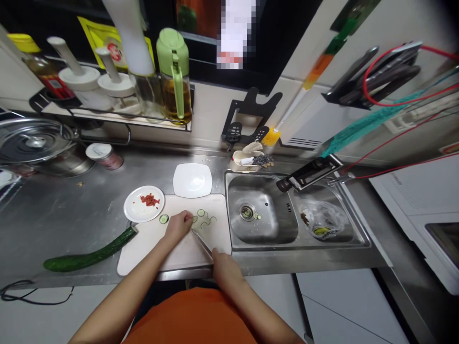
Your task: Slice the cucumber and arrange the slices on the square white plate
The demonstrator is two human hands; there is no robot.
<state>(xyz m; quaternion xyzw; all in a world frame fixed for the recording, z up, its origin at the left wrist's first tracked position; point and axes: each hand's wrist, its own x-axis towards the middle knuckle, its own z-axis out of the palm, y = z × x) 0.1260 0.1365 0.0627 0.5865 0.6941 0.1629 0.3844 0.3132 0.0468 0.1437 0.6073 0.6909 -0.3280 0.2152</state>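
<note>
My right hand (226, 270) is closed round the handle of a knife (202, 242), its blade slanting up and left over the white cutting board (150, 255). The blade's tip lies close to my left hand (178, 225). My left fingers are pinched together at a thin cucumber slice (194, 219), partly hidden by the fingertips. Another cucumber slice (164, 219) lies left of that hand. To the right, a pale round slice (201, 212) lies near several thin green curved strips (205, 223). A long cucumber (89, 258) with a cut end rests mostly on the counter, that end at the board's left edge.
A round plate (134, 210) with chopped red pieces overlaps the board's upper left. Behind the board sits a white square dish (192, 180). The double sink (263, 243) adjoins on the right, with a plastic bag (324, 220) in it. A lidded pot (68, 160) stands far left.
</note>
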